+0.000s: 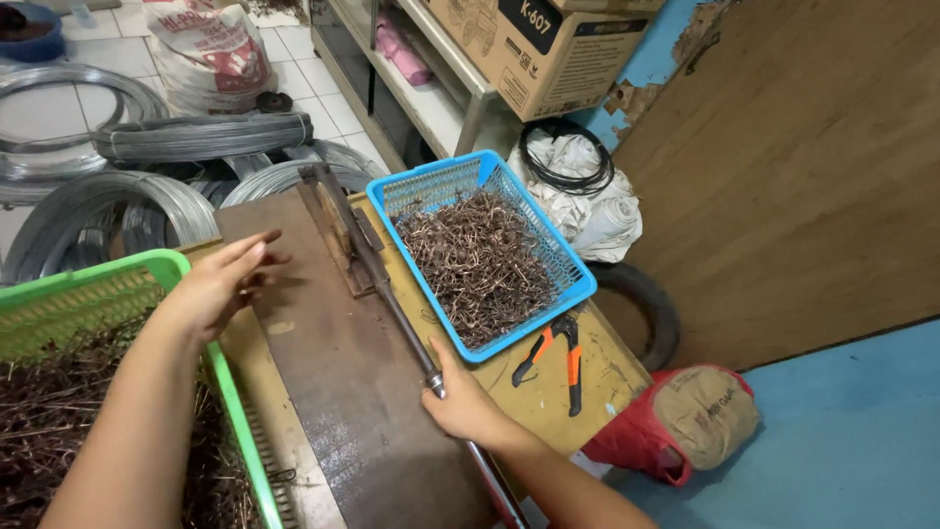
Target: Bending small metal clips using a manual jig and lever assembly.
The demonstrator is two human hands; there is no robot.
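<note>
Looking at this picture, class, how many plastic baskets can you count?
2. The blue basket sits on the bench beyond the right hand, full of bent wire pieces. The green basket is at the left edge, beside the left hand, partly cut off.

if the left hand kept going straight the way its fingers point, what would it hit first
Probably the hinged metal bracket at the lever's far end; the left hand points right across the bare steel plate. Depth is unclear, so it might pass above.
</note>
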